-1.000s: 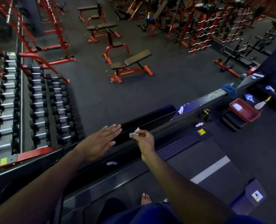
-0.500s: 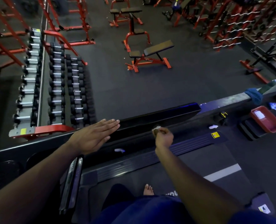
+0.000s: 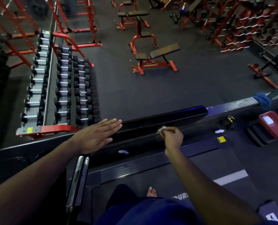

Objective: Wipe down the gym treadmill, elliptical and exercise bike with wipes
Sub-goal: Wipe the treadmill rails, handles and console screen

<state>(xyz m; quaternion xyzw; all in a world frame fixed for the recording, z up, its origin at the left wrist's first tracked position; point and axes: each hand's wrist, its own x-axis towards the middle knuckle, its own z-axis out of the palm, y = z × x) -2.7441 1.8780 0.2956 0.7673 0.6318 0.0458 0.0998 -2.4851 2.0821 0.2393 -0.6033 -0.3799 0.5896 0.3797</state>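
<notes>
I stand on a black treadmill and look down over its glossy console top. My left hand lies flat with straight fingers on the console's left part. My right hand pinches a small crumpled white wipe against the console's near edge, right of centre. A metal handrail grip runs down at the lower left. The belt with a white stripe shows below, with my bare foot on it.
A dumbbell rack stands beyond the console at left. Red benches sit on the dark floor ahead. A red tray, a blue cloth and small white scraps lie at the right.
My right hand with the wipe slid rightward along the console edge. My left hand stayed flat on the console. The view tilted and shifted left.
</notes>
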